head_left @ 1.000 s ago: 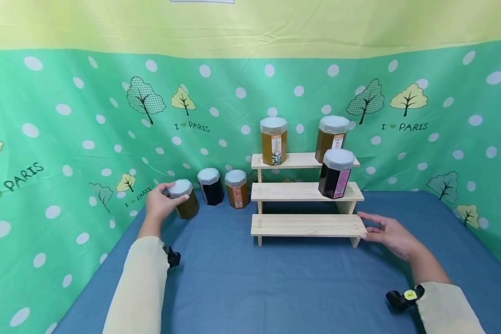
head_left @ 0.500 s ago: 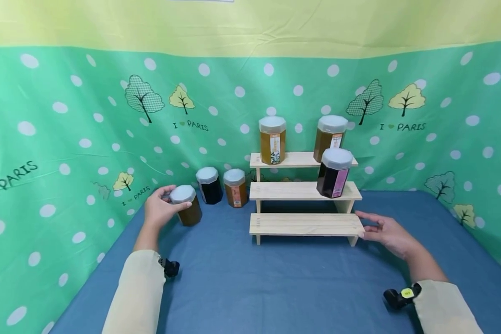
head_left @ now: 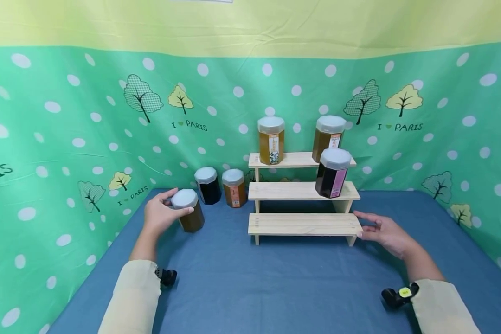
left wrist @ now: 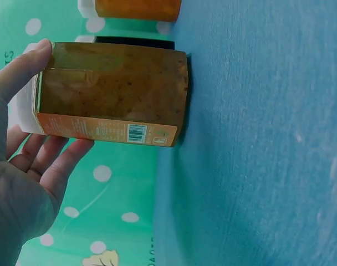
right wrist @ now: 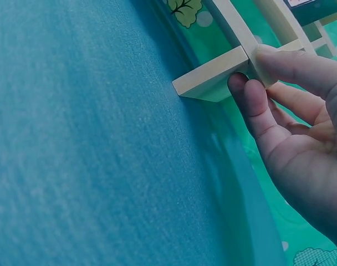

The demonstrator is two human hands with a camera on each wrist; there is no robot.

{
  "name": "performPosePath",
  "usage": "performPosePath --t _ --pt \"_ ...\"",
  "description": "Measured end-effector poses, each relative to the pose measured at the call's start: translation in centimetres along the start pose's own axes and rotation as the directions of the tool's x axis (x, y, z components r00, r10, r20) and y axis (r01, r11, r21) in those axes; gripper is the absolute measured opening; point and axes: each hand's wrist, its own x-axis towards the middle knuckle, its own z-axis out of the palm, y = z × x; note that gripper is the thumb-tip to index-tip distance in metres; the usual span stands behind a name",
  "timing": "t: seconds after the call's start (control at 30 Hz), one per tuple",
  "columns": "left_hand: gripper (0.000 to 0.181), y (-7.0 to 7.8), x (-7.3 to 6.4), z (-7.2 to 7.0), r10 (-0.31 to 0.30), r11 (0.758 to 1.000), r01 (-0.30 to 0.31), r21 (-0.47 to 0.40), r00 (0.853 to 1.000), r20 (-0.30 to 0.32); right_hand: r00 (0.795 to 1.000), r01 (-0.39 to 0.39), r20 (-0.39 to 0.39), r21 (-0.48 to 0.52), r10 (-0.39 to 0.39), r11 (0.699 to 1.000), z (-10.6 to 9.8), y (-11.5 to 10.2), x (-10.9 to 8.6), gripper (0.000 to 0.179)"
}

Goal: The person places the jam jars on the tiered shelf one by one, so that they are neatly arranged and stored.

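Note:
My left hand [head_left: 160, 214] grips a brown-filled jar [left wrist: 116, 88] near its white lid, thumb on one side and fingers on the other. An orange label with a barcode runs along the jar, and its base is close to the blue cloth. Over on the right, my right hand [head_left: 388, 235] pinches the end of the lowest step of a three-step wooden stand [head_left: 302, 224]. In the right wrist view the thumb lies on the board [right wrist: 260, 66] and the fingers curl beneath it.
A dark jar [head_left: 209, 191] and an amber jar [head_left: 235, 194] stand left of the stand. Its top step bears a golden jar [head_left: 271, 147] and a brown jar [head_left: 322, 144]; a dark pink-labelled jar [head_left: 333, 178] is on the middle step. A green dotted curtain [head_left: 217, 93] hangs behind.
My left hand has brought the brown jar forward and slightly right, away from the back of the table. The right hand keeps its hold on the stand's lowest step.

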Motion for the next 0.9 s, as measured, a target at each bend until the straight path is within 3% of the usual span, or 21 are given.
performPosePath --t 0.57,0.9 --pt "0.083 2.4 -2.0 0.1 0.128 0.991 -0.127 0.032 0.992 -0.023 1.0 0.003 -0.001 0.027 -0.003 1.0 0.1 -0.2 -0.1 0.079" --pt "0.077 3.9 -3.0 0.4 0.22 0.975 -0.219 0.031 0.975 -0.034 1.0 -0.011 0.0 0.006 0.011 1.0 0.1 -0.1 0.2 0.079"
